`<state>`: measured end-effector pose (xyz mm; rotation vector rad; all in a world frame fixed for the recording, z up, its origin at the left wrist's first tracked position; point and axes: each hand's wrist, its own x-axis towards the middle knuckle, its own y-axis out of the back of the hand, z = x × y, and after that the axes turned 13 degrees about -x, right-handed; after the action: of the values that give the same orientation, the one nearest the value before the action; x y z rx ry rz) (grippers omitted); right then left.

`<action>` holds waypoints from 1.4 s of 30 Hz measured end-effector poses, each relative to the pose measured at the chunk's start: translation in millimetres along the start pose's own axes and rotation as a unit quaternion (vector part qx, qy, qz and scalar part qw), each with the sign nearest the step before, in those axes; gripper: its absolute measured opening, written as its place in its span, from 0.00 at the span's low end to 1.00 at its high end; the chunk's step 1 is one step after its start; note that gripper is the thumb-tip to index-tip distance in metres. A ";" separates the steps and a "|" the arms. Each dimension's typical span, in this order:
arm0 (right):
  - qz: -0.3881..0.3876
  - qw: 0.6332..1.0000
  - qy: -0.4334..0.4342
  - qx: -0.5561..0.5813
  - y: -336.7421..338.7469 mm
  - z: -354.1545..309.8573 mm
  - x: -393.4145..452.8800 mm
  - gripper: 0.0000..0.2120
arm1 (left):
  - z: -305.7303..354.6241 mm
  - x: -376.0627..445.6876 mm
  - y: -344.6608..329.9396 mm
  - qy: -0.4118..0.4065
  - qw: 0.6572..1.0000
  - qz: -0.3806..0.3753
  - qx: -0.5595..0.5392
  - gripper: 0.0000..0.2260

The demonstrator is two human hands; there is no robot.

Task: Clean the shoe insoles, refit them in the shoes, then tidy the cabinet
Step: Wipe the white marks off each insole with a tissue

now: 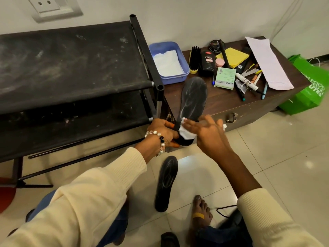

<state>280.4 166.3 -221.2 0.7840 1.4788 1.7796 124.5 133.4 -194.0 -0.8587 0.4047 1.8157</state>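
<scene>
One insole [193, 98] is held upright over the near left corner of the bench [222, 102], its heel gripped by the curled fingers of the left hand [162, 131]. A white cloth [185, 131] is pressed to the heel by the right hand [208, 134], whose fingers are spread and blurred, so the exact contact is hard to judge. Streaks are left on the upper part; they could be missed if only the heel is wiped. The long free end could flex or slip out of the one-handed grip under hard rubbing. A second insole [166, 182] lies on the floor [276, 166] by a bare foot [203, 209] and could be trodden on. Counted: two insoles, one cloth, one blue tray [178, 75] at the far left corner of the bench. One shoe rack [71, 77] is seen, and no whole shoe is shown clearly.
</scene>
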 end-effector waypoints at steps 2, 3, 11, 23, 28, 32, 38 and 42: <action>-0.003 0.997 -0.077 -0.008 1.7 5.4 -1.9 0.28 | 0.5 -1.3 0.5 -0.006 1.000 -0.003 0.000 0.13; -0.020 0.994 -0.107 -0.015 1.6 3.3 -2.0 0.28 | 0.7 -1.4 0.5 -0.007 1.000 -0.003 0.002 0.13; -0.040 0.998 0.039 0.008 1.3 -9.2 6.6 0.26 | 0.5 -1.2 1.6 0.026 0.999 0.001 -0.027 0.09; -0.063 0.998 0.018 0.027 -3.0 -1.9 12.7 0.24 | -1.2 0.4 2.7 0.021 1.000 -0.007 -0.022 0.12; -0.054 0.996 -0.068 -0.005 0.3 -2.3 14.1 0.27 | -1.3 -1.2 2.3 0.016 1.000 -0.011 0.009 0.12; -0.069 0.997 0.034 0.030 -0.7 -16.7 14.9 0.25 | -4.4 -0.1 2.1 -0.011 0.999 -0.035 0.024 0.14; -0.095 0.990 -0.102 0.000 15.4 10.3 3.1 0.27 | 2.2 -5.7 -0.3 0.021 1.000 -0.020 0.005 0.13; -0.093 0.995 -0.034 0.011 21.9 -8.4 0.0 0.26 | 1.8 -3.1 -0.9 0.030 0.999 -0.016 -0.003 0.12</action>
<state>270.9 158.9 -201.1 0.6860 1.4786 1.5854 125.3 132.8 -190.4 -0.9196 0.4213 1.7666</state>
